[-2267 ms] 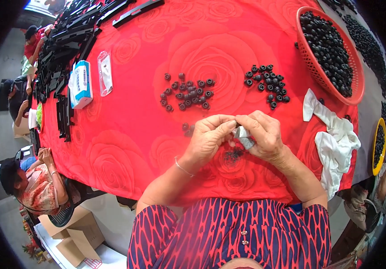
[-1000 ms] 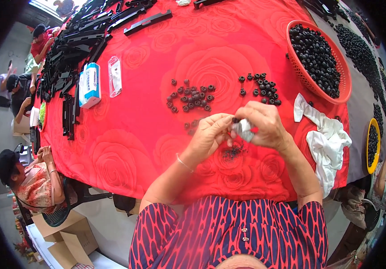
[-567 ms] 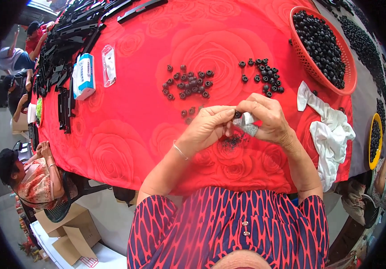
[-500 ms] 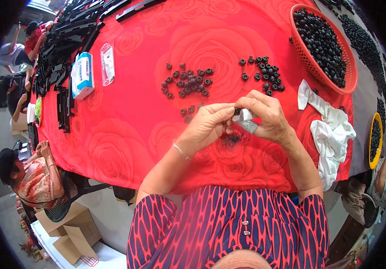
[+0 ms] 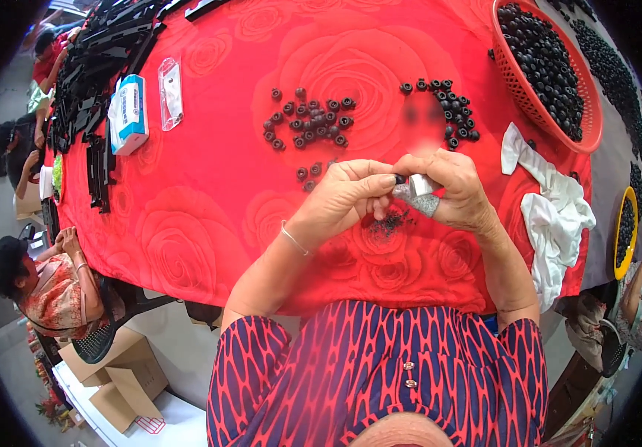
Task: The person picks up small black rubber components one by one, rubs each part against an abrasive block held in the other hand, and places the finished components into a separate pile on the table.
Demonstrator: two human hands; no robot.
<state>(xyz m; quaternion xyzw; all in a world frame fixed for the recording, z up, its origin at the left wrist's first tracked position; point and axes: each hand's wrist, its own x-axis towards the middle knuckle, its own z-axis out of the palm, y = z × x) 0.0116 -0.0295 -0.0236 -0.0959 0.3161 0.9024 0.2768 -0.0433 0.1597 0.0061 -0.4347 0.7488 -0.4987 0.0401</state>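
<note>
My left hand [image 5: 350,195] pinches a small round black plastic part [image 5: 400,179] between thumb and forefinger. Against that part, my right hand [image 5: 451,186] grips a small flat silvery blade-like piece [image 5: 420,184]; its exact kind is unclear. A grey speckled wrap [image 5: 419,201] covers my right thumb. Just below my fingers, black shavings [image 5: 388,226] lie scattered on the red cloth. Beyond my hands sit two loose groups of similar black parts, a left group [image 5: 312,121] and a right group [image 5: 459,112]. Several more parts [image 5: 307,179] rest beside my left hand.
A red basket [image 5: 511,82] full of black parts stands at far right, above a crumpled white cloth [image 5: 552,216]. A yellow-rimmed tray [image 5: 631,223] is farther right. Long black pieces [image 5: 105,74], a tissue pack [image 5: 128,115] and a clear plastic case [image 5: 171,93] lie left. A person [image 5: 60,287] sits at left.
My hands stay together over the shavings with the same hold. The silvery piece has turned slightly and shows more of its bright face. The whole view has shifted a little.
</note>
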